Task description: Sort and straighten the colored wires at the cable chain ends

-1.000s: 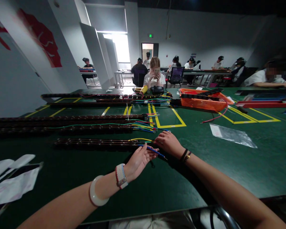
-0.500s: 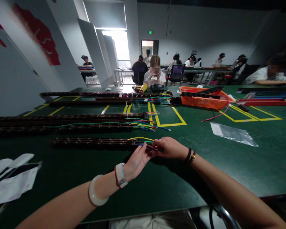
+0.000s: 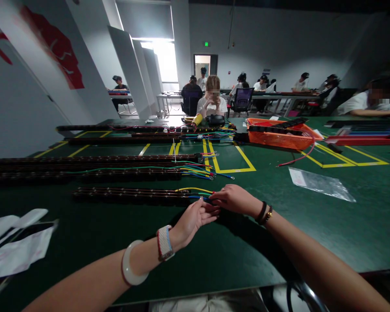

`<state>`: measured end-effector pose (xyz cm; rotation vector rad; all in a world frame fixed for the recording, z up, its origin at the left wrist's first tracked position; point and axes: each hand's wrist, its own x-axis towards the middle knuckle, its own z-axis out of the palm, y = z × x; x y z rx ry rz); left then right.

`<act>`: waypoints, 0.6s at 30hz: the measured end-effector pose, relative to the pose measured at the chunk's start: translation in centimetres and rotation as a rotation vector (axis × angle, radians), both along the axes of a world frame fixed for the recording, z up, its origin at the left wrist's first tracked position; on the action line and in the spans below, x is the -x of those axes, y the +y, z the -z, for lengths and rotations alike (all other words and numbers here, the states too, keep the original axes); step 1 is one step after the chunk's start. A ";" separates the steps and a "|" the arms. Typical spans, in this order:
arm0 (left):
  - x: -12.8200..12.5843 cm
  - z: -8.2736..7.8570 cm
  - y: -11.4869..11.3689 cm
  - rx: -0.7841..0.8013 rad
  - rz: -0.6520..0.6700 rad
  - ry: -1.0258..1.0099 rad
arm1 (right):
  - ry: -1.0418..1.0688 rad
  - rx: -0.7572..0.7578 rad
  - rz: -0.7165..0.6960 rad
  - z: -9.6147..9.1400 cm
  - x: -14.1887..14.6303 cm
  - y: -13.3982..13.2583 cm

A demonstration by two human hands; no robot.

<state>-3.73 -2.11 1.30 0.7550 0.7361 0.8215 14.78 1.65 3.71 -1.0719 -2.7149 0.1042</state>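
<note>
A dark wire harness bundle (image 3: 133, 193) lies on the green table in front of me, with yellow, green and blue wires (image 3: 195, 196) coming out of its right end. My left hand (image 3: 195, 219) is palm up just below these wire ends, its fingers stretched out and its thumb close to the blue wire. From the right, my right hand (image 3: 234, 200) reaches over the wire ends with its fingertips closed on them. Those fingers partly hide the wire tips. A yellow wire runs up to the right fingertips.
Longer harness bundles (image 3: 94, 167) lie behind, with loose coloured wire ends. Farther back are an orange basket (image 3: 279, 141), a clear plastic bag (image 3: 323, 184) and yellow tape outlines (image 3: 237, 170). White packets (image 3: 16, 247) lie at left. A person (image 3: 212, 104) sits across the table.
My left fingers have straightened and come away from the wires. My right hand has shifted slightly, its fingers less curled, still at the wire ends.
</note>
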 end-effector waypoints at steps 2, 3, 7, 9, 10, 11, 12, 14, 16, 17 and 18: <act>-0.1 -0.1 -0.3 -0.087 0.076 0.093 | 0.002 -0.006 -0.007 0.1 -0.1 0.1; -0.1 -0.1 -0.5 -0.130 0.114 0.142 | 0.003 -0.010 -0.011 0.2 -0.1 0.1; -0.3 -0.2 -0.8 -0.222 0.209 0.249 | -0.010 -0.045 -0.027 0.5 0.0 0.1; -0.3 -0.2 -0.8 -0.235 0.226 0.259 | -0.037 -0.060 -0.051 0.7 0.0 0.2; -0.3 -0.2 -0.8 -0.241 0.233 0.261 | -0.052 -0.067 -0.063 0.8 0.0 0.2; -0.2 -0.2 -0.8 -0.247 0.238 0.262 | -0.066 -0.074 -0.070 0.9 0.1 0.2; -0.2 -0.1 -0.7 -0.253 0.243 0.264 | -0.076 -0.079 -0.073 1.0 0.1 0.3; -0.2 -0.1 -0.7 -0.260 0.253 0.268 | -0.078 -0.082 -0.073 1.2 0.1 0.3; -0.2 -0.1 -0.7 -0.263 0.260 0.273 | -0.053 -0.077 -0.076 1.3 0.1 0.4; -0.2 -0.1 -0.7 -0.264 0.263 0.275 | -0.028 -0.074 -0.077 1.3 0.1 0.4; -0.2 -0.1 -0.7 -0.266 0.266 0.276 | 0.008 -0.069 -0.072 1.3 0.1 0.4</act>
